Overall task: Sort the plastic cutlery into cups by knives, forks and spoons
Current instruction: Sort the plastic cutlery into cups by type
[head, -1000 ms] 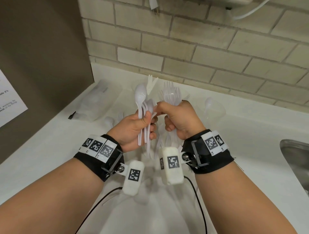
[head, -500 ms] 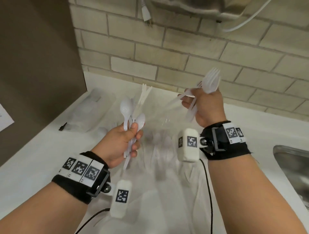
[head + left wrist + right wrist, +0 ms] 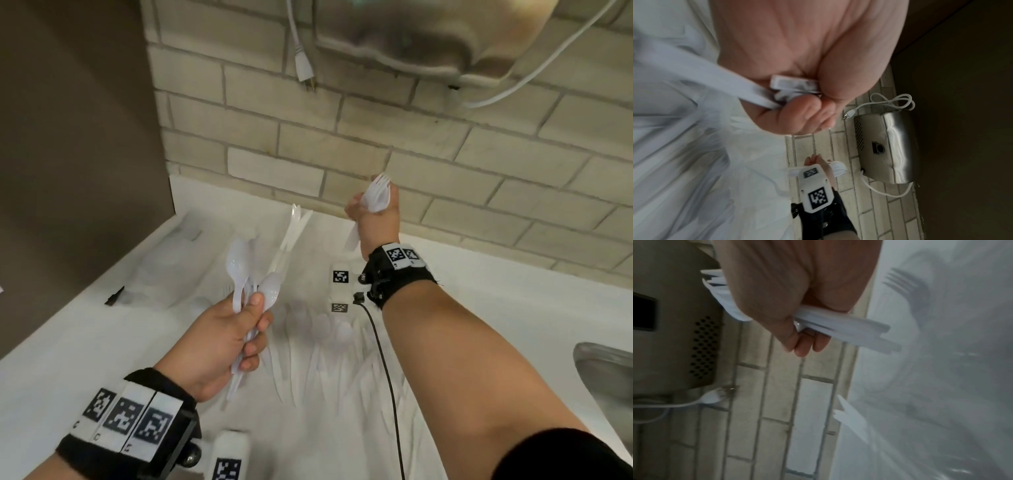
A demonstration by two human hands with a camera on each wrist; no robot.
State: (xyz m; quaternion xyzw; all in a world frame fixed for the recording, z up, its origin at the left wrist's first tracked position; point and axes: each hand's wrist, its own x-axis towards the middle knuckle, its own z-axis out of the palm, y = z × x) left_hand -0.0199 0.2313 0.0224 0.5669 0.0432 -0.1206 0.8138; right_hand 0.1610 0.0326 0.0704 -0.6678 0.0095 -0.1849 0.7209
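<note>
My left hand grips a bundle of white plastic spoons and knives, held upright over the white counter. The left wrist view shows their handle ends sticking out of my fist. Raised near the brick wall, my right hand grips a bunch of white forks. Their handles poke out below my curled fingers. More loose cutlery lies blurred on the counter between my arms. I cannot make out any cup.
A clear plastic bag lies at the counter's back left beside a brown panel. A steel sink is at the right edge. A metal wall unit with a white cord and a dangling plug hangs above.
My right hand has pulled the forks away from the bundle and lifted them up and right toward the wall. My left hand has dropped down and left with the spoons and knives.
</note>
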